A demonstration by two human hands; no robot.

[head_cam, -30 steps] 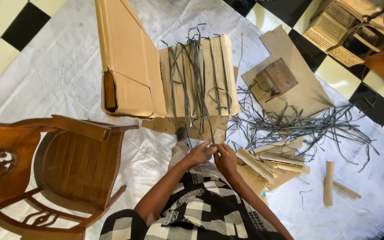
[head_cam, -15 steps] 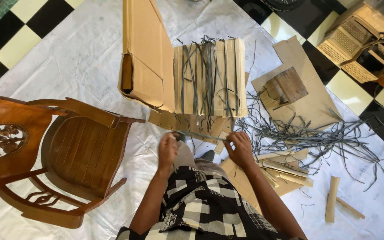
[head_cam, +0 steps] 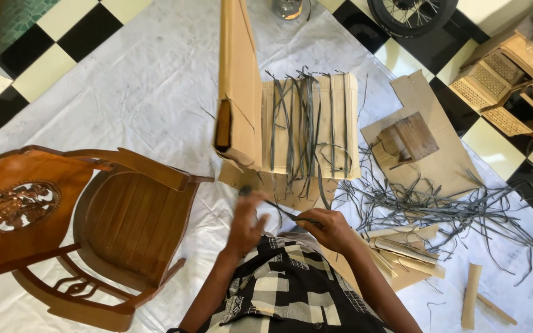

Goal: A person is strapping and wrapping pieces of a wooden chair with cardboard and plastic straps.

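Grey strip of thin, flat material runs taut between both hands, just above the lap of the checked shirt. Left hand is blurred, its fingers curled around the strip's near-left end, though how tightly I cannot tell. Right hand has its fingers pressed together, pinching the other end of the strip. Just beyond the fingers lies a flat cardboard panel with more grey strips draped over it, and a folded cardboard box stands on edge beside that. Out past the right fingers, a loose tangle of grey strips spreads across the white floor sheet, with rolled cardboard pieces close by and a small wooden block on a cardboard sheet farther off. Left of the left fingers sits a carved wooden chair, well apart from the strip.
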